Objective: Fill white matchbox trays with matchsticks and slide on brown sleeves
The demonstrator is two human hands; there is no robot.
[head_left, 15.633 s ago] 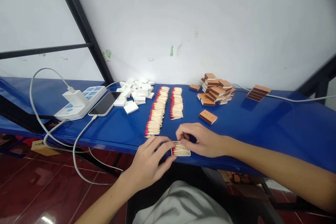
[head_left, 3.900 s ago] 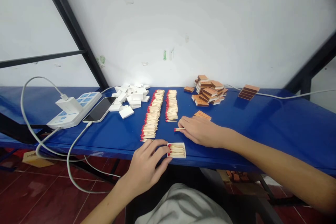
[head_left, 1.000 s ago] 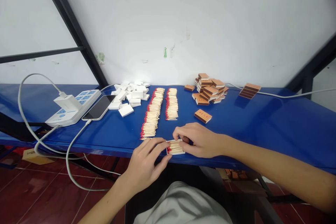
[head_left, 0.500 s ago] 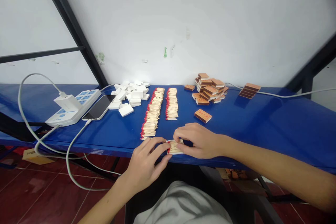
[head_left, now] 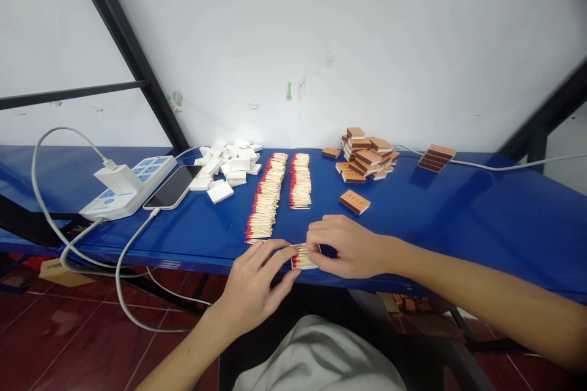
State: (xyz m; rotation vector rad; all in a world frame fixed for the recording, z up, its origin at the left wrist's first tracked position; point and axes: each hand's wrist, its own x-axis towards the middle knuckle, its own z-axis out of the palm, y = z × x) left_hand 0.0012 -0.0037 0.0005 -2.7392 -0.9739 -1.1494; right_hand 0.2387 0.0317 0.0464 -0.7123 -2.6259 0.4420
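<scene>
A small white matchbox tray (head_left: 303, 266) filled with red-headed matches (head_left: 302, 255) lies at the table's front edge. My left hand (head_left: 260, 276) grips the tray's left end between thumb and fingers, by the match heads. Over the right end, my right hand (head_left: 345, 248) is closed, its thumb and bent forefinger at the pale ends of the matches and hiding part of the tray. Behind the hands lie a long row of matches (head_left: 267, 198) and a shorter row of matches (head_left: 300, 182). One brown matchbox (head_left: 354, 201) rests just beyond my right hand.
Several white trays (head_left: 232, 166) are heaped back left, near a phone (head_left: 173, 188) and a power strip (head_left: 132, 189) with loose cables. A pile of matchboxes (head_left: 368, 157) stands back right. Farther right is a striped brown block (head_left: 436, 158) by the wall.
My right hand has shifted very slightly to the right along the tray. The left hand, the tray and the piles look unchanged.
</scene>
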